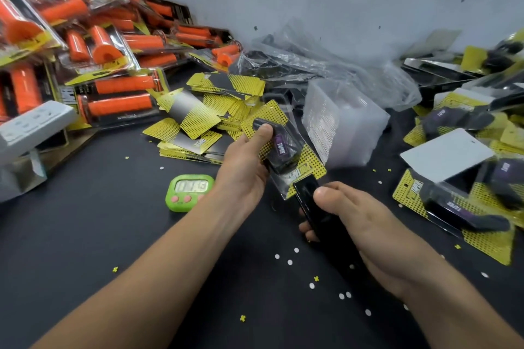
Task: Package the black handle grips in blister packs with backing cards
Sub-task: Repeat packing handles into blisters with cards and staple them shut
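My left hand [246,161] grips a clear blister pack [283,147] with a yellow-and-black backing card and a black grip bearing a purple label inside, thumb pressed on its upper end. My right hand [354,224] holds a glossy black stapler-like tool [312,201], thumb on top, with its tip against the pack's lower edge. A loose pile of backing cards [198,116] lies behind my left hand. A stack of empty clear blisters [340,125] stands to the right of the pack.
Packaged orange grips [93,45] are heaped at the left beside a white power strip [31,127]. A green timer [190,191] sits on the dark table [85,235]. Finished black packs [459,201] lie at the right, and plastic bags [326,65] at the back.
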Tool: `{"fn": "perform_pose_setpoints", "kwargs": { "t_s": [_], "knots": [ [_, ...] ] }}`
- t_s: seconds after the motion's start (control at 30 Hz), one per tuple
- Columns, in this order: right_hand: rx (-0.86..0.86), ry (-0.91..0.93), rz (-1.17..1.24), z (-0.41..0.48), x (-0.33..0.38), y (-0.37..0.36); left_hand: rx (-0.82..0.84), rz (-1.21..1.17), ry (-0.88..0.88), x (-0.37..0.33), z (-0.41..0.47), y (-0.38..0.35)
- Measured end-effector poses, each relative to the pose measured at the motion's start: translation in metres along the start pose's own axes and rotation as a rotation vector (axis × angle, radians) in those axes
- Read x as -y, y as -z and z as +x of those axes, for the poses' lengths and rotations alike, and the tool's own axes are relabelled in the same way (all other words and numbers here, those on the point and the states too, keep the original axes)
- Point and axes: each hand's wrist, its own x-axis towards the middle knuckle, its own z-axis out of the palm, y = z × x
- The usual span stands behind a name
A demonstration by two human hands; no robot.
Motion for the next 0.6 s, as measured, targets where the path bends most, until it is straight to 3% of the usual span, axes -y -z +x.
{"fn": "perform_pose_setpoints", "kwargs": {
  "t_s": [0.43,0.6],
  "knots": [
    [0.212,-0.192,0.385,0.006,-0.001,0.010,-0.099,0.073,-0.032,-0.001,-0.001,0.005],
    [0.285,-0.222,0.392,0.009,-0.001,0.015,-0.152,0.363,-0.181,-0.001,-0.008,0.002]
  ]
}}
